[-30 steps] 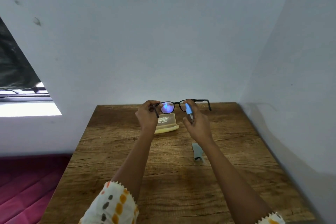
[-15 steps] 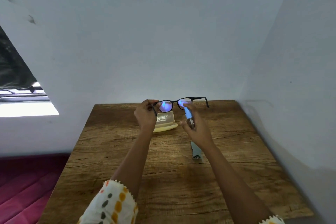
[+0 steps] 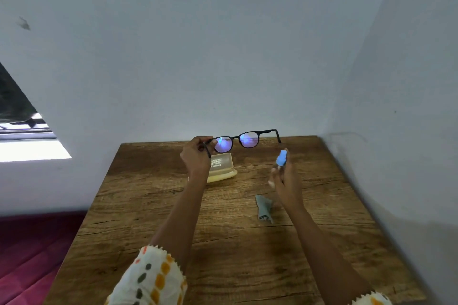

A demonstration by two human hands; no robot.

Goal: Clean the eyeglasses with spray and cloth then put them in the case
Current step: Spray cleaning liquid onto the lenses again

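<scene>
Case [image 3: 221, 168] on surface [image 3: 148, 205], partly hid by left grip [image 3: 195, 157] pinching eyeglasses [image 3: 244, 139]; cloth [image 3: 264, 208] nr right grip [image 3: 285, 179], clasping spray bottle [image 3: 282, 159], now pulled away fr lens vs prior frame.

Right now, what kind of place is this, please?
Probably a plain room in a home: a wooden table stands in a corner of bare pale walls, with a window at the left and a dark red covering lower down beside it.
</scene>
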